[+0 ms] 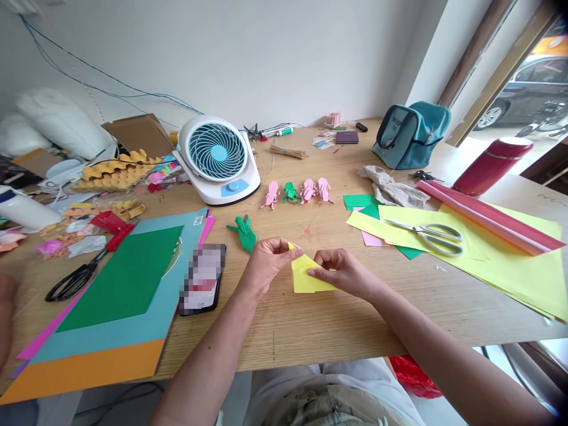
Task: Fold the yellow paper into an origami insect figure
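A folded piece of yellow paper (306, 279) is held between both hands just above the table's front part. My left hand (271, 260) pinches its upper left corner between thumb and fingers. With thumb and curled fingers, my right hand (339, 269) grips the paper's right side. Beyond my left hand lies a green folded paper figure (245, 233). Farther back stand several small origami figures, among them a pink one (271, 194) and a green one (291, 192). To the left of my left hand lies a phone (204, 279).
A white fan (217, 160) stands at the back. Coloured sheets (119, 284) and black-handled scissors (82, 275) lie left. On the right are yellow sheets (523, 266), grey scissors (437, 235), a red roll (488, 216), a red bottle (490, 167) and a teal bag (410, 136). Someone's arm (6, 313) shows far left.
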`<state>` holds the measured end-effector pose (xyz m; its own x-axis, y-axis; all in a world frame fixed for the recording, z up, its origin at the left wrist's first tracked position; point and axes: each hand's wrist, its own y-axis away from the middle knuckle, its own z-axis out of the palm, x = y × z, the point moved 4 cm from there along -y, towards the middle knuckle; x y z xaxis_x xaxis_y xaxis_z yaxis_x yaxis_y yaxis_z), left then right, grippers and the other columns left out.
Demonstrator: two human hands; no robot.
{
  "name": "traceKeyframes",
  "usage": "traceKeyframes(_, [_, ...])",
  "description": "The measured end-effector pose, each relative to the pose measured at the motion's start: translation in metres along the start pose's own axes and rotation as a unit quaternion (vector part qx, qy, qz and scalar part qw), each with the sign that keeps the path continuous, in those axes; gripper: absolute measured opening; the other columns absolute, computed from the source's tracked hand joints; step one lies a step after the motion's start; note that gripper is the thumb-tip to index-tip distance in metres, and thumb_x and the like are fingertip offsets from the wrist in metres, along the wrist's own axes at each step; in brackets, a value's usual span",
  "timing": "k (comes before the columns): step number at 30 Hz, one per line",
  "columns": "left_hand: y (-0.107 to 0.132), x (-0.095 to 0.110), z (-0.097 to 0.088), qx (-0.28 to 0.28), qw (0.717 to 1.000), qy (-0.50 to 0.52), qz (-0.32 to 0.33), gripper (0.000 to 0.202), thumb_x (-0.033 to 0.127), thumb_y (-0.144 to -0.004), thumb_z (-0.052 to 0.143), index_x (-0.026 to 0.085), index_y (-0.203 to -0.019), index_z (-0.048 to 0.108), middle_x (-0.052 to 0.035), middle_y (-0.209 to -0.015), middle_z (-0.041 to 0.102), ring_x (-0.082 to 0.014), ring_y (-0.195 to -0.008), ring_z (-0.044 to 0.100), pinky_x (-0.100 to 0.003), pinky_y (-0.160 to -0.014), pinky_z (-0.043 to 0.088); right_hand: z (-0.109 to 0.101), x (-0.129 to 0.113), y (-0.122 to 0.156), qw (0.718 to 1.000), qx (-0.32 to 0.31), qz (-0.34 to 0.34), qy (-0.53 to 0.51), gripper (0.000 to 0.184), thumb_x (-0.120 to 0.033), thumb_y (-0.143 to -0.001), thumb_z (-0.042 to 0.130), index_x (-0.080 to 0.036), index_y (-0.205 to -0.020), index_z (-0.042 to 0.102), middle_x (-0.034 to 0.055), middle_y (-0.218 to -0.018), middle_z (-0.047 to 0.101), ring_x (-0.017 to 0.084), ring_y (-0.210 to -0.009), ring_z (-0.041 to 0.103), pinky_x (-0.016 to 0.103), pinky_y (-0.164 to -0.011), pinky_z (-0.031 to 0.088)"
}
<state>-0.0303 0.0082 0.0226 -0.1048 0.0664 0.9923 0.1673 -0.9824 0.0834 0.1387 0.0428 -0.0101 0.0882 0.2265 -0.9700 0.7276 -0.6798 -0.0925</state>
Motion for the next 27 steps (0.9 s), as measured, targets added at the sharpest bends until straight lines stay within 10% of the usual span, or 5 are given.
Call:
traceKeyframes(19, [-0.008,0.007,-0.019,0.055,0.993,0.102,0.029,0.044,0.046,-0.054,0.090,0.015,-0.062,0.060,0.0061,-0.058,0.052,-0.0034,-0.053,0.039,-0.016,-0.054,0.033,0.004,-0.002,0.001,0.999,-0.032,0.037,-0.022,0.045,-0.055,-0.081,0.069,-0.017,-0.066,0.051,-0.0058,-0.058,0.043,0.007,-0.053,0.034,0.023,-0.049,0.023])
traceKeyframes(23, [-0.002,0.005,-0.003,-0.030,0.999,0.007,0.033,0.043,0.056,-0.072,0.077,0.014,-0.080,0.070,0.0018,-0.068,0.060,-0.0069,-0.063,0.048,-0.018,-0.059,0.037,0.002,0.002,-0.002,0.998,0.009,0.028,-0.060,0.047,-0.056,-0.076,0.074,-0.018,-0.065,0.050,-0.0063,-0.056,0.041,0.007,-0.052,0.033,0.023,-0.049,0.020])
traceKeyframes(27, [0.007,-0.010,0.020,-0.146,0.989,-0.009,-0.035,0.045,0.047,-0.062,0.086,0.013,-0.085,0.069,-0.0019,-0.079,0.068,-0.0136,-0.072,0.059,-0.023,-0.066,0.044,-0.002,0.002,-0.003,0.991,0.057,0.041,-0.111,0.049,-0.060,-0.071,0.076,-0.019,-0.066,0.050,-0.0051,-0.058,0.046,0.008,-0.054,0.037,0.024,-0.050,0.025])
